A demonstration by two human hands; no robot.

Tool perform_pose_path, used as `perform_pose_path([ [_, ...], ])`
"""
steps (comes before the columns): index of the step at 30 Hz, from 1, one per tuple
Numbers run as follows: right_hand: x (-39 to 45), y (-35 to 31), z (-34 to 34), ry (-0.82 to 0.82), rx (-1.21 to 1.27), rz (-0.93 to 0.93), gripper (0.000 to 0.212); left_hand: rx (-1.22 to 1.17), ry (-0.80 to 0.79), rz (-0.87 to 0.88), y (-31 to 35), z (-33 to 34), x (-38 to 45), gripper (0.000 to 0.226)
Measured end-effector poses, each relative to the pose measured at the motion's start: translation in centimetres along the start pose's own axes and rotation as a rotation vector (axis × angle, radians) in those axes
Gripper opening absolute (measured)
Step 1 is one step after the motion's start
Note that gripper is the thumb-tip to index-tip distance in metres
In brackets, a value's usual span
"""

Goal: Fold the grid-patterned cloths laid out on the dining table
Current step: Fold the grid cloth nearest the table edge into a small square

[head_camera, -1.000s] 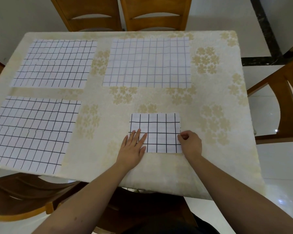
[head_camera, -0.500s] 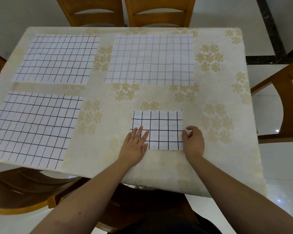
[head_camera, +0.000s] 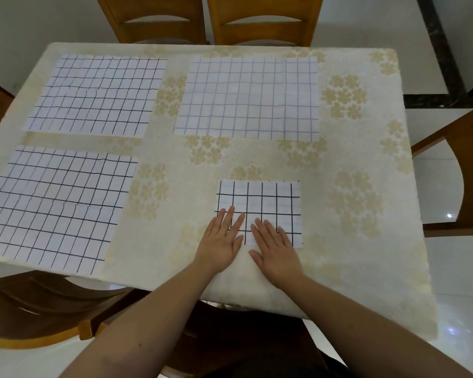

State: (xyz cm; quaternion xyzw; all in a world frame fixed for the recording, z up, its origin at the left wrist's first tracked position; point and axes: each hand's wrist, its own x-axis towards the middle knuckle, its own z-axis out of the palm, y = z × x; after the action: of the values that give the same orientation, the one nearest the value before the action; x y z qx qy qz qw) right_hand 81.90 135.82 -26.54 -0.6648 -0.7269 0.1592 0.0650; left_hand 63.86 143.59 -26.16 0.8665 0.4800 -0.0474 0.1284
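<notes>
A small folded grid cloth lies near the table's front edge, right of centre. My left hand lies flat with straight fingers on its near left corner. My right hand lies flat beside it, fingers spread over the cloth's near edge. Three unfolded grid cloths lie spread flat: one at the far left, one at the far middle, one at the near left reaching the table's left and front edges.
The table wears a cream tablecloth with pale flower prints. Wooden chairs stand around it: two at the far side, one at the right, one at the near left. White tiled floor lies beyond.
My right hand left the folded cloth's right edge, moved left and flattened onto its near edge beside my left hand. My left hand stayed put.
</notes>
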Motion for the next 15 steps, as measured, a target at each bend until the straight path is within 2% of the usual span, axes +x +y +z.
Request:
perform_pose_path([
  [15,-2.1,3.5,-1.2,-0.050,-0.081,0.123,0.064,-0.038,-0.047,-0.159,-1.3,-1.5,-0.2,0.062],
])
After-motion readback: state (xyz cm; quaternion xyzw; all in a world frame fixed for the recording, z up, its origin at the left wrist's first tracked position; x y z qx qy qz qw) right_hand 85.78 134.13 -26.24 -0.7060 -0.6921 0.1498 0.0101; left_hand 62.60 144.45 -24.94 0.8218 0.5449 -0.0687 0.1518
